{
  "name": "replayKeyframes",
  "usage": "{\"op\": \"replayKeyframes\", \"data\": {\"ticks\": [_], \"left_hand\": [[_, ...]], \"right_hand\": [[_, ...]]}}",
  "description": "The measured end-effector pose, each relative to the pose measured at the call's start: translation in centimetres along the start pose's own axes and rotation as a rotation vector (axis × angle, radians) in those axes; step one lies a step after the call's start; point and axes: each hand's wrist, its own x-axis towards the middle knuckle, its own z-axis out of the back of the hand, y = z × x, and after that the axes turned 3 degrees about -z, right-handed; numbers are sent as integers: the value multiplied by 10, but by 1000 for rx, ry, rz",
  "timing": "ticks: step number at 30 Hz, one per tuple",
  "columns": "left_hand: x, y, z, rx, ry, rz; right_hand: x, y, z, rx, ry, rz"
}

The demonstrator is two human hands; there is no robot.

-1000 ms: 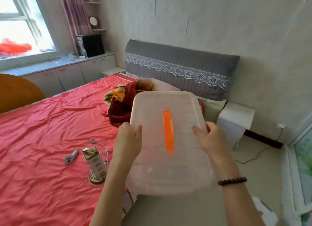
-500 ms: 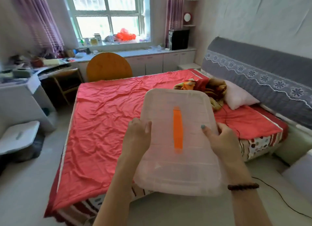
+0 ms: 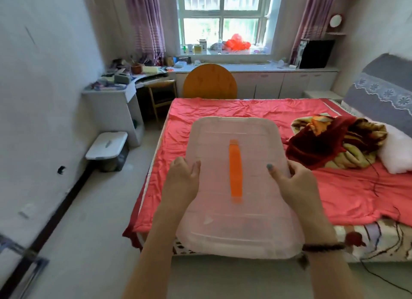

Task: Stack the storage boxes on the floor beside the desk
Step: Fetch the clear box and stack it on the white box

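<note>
I carry a translucent storage box (image 3: pixel 223 209) with an orange handle on its lid, held level in front of me at the foot of the bed. My left hand (image 3: pixel 184 182) grips its left side and my right hand (image 3: pixel 294 186) grips its right side, thumbs on the lid. A second storage box (image 3: pixel 107 150) with a white lid and dark body stands on the floor against the left wall, right beside the white desk (image 3: pixel 111 100). What the held box contains is hidden.
A bed with a red cover (image 3: pixel 256 111) fills the middle and right. A wooden chair (image 3: pixel 163 97) sits under the desk, and a round wooden tabletop (image 3: pixel 209 82) leans behind the bed. A floor strip (image 3: pixel 93 220) runs between wall and bed. A metal frame (image 3: pixel 20 260) stands at the lower left.
My view has swung left from the headboard to the window and desk. The box stays gripped in both hands the same way. The floor box by the desk has come into view.
</note>
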Motion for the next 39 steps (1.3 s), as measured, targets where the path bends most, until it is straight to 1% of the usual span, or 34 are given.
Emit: {"op": "replayKeyframes", "data": {"ticks": [7,14,18,20,24,30,37,39], "left_hand": [[19,78,88,49,-76,96],[41,168,178,76,-119,157],[55,221,225,79,-126,182],[61,237,240,77,-130,182],[72,283,281,101,-158,191],[86,335,315,109,-164,245],[120,373,332,118,-225,250],[134,383,334,109,-245,259]], "right_hand": [[-18,66,-99,-17,96,71],[-53,136,-204,15,165,57],[-75,170,-264,22,190,78],[-83,183,-282,34,204,82],[-101,214,-336,79,262,88],[-116,244,-391,86,298,75],[-95,273,-445,40,338,104],[-85,280,-462,60,341,121]]}}
